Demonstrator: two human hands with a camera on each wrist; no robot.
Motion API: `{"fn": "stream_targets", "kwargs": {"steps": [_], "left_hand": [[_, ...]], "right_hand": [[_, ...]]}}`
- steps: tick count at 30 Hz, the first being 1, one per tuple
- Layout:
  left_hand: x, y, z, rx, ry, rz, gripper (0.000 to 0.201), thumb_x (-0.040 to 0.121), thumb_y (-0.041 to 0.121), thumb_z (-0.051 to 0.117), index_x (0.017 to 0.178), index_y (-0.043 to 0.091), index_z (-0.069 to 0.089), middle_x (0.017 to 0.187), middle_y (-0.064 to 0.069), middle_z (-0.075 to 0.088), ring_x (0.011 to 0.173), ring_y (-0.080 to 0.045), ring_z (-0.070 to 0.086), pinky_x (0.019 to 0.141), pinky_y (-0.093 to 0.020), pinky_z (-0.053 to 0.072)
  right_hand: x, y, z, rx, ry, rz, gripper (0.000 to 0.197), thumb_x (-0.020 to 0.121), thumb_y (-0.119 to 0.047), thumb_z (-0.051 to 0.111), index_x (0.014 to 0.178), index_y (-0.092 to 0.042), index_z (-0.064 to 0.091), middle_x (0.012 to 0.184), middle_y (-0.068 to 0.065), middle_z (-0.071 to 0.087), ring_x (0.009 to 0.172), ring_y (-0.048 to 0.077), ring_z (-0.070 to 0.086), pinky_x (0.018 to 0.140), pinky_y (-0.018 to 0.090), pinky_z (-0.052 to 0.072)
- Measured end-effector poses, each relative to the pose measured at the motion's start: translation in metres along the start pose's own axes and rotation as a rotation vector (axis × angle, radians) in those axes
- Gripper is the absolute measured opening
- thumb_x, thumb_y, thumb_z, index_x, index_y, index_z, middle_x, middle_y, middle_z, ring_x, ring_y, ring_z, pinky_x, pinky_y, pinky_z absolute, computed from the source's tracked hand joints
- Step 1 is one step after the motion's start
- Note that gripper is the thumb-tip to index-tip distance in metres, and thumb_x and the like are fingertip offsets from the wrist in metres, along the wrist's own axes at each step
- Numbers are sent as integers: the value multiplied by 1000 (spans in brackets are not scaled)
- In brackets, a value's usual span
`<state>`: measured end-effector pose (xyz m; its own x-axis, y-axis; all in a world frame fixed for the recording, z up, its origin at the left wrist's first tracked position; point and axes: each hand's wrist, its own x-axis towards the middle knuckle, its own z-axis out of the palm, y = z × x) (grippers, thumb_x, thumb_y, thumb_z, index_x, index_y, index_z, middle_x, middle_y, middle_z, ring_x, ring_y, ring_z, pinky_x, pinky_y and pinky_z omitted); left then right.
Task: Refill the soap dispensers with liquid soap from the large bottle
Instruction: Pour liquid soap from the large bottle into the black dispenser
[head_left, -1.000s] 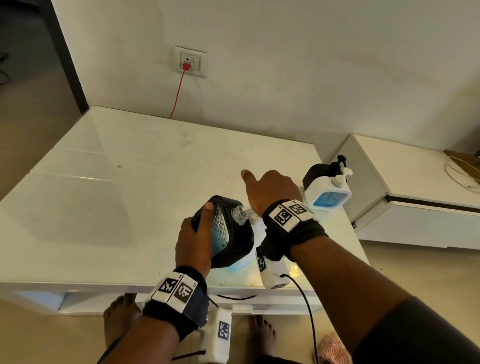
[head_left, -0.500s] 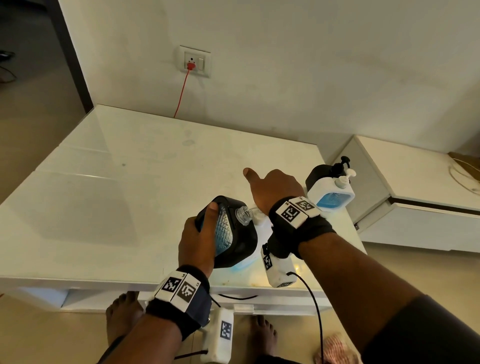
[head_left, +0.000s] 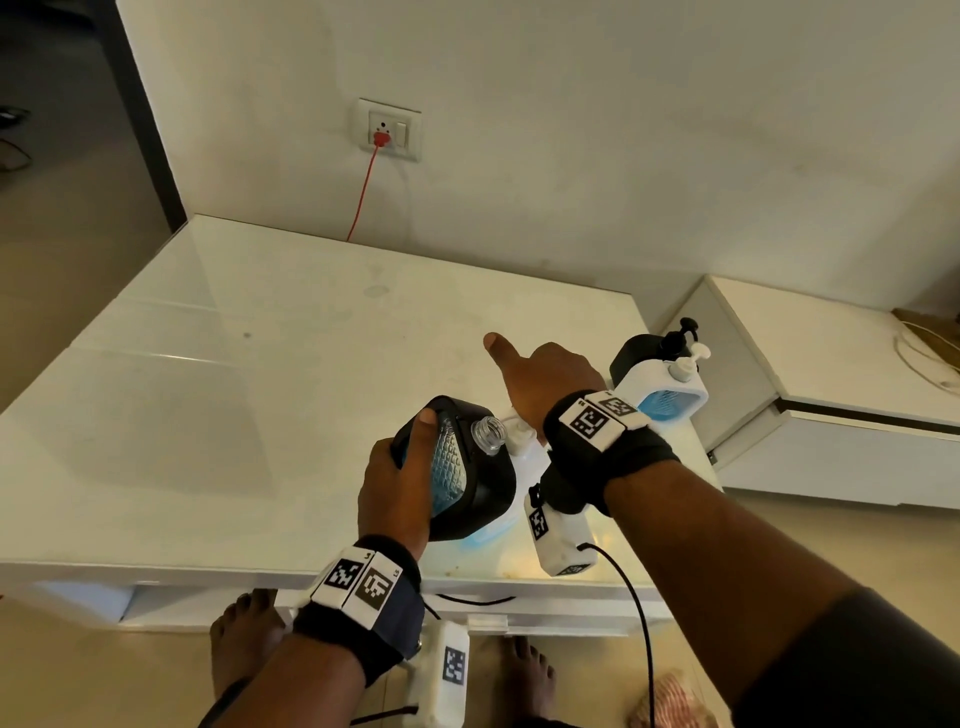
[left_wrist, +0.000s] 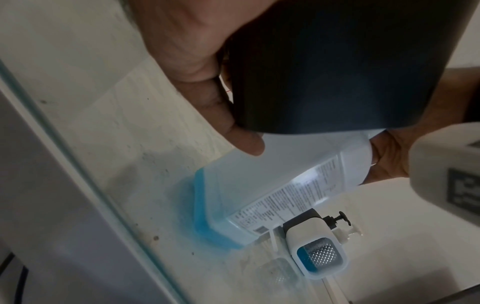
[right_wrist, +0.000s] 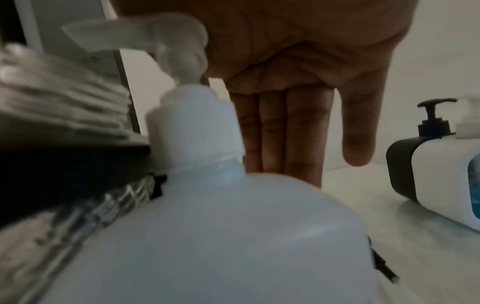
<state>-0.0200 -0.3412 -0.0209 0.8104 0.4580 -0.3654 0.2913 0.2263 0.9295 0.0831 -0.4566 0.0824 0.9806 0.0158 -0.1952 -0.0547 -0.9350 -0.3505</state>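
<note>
My left hand (head_left: 400, 483) grips a black soap dispenser (head_left: 467, 483) and holds it tilted, its clear threaded neck (head_left: 488, 434) uncapped and turned toward the large bottle. The large translucent bottle (left_wrist: 272, 176) stands on the table beside it, with a thin layer of blue soap at its base (left_wrist: 205, 216). My right hand (head_left: 545, 379) lies over the bottle's white pump head (right_wrist: 145, 35). Its fingers (right_wrist: 285, 133) hang straight down behind the bottle (right_wrist: 221, 236), and the thumb sticks out. In the left wrist view the black dispenser (left_wrist: 350, 61) fills the top.
A white dispenser (head_left: 667, 400) with a blue window and a black one (head_left: 639, 353) stand together at the glossy white table's (head_left: 234, 415) right edge. A low white cabinet (head_left: 831, 395) sits further right. A red cable (head_left: 363, 192) runs down from the wall socket. My bare feet are below the table's front edge.
Almost nothing: the view shifts slightly. Both hands and the two bottles stay where they were.
</note>
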Motion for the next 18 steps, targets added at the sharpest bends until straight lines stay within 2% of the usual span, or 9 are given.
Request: {"fn": "stream_targets", "kwargs": {"steps": [2,6,11,13,16,18], "left_hand": [[0,-2,-1,-7,9,1,107,54,98,46,123,18,64,112,-4,71,103,-27,67,96,-49,56],[0,-4,-2,2,1,11,109,53,103,46,121,20,66,111,-3,72,102,-25,68,96,-49,56],[2,-3,-2,18,15,7,100,60,93,47,123,17,63,111,-3,69,103,-26,66,96,-47,54],[2,-4,-2,18,21,10,97,64,91,48,123,16,63,111,-4,69,102,-26,66,94,-45,54],[4,-4,0,8,11,9,103,64,100,51,121,15,64,110,-7,71,101,-27,67,87,-42,55],[5,-4,1,2,15,10,96,68,91,49,122,14,64,111,-8,70,101,-28,67,83,-39,53]], "right_hand": [[-1,0,4,-5,47,11,70,91,-76,29,74,-14,56,72,3,60,68,21,57,66,33,37],[-4,1,9,-13,106,25,65,92,-74,32,72,-16,51,72,1,55,64,17,49,67,32,35],[-2,2,11,-17,90,11,70,87,-80,28,71,-17,52,77,4,60,77,25,58,69,34,40],[-2,1,5,-13,22,-3,75,86,-82,26,70,-15,55,75,5,63,74,26,61,70,34,44],[-2,1,-2,13,-50,-11,81,86,-83,21,68,-14,59,72,7,66,73,28,66,75,36,50],[-2,2,-2,28,-34,-6,80,87,-82,22,68,-15,59,70,7,65,73,28,66,74,35,50]]}}
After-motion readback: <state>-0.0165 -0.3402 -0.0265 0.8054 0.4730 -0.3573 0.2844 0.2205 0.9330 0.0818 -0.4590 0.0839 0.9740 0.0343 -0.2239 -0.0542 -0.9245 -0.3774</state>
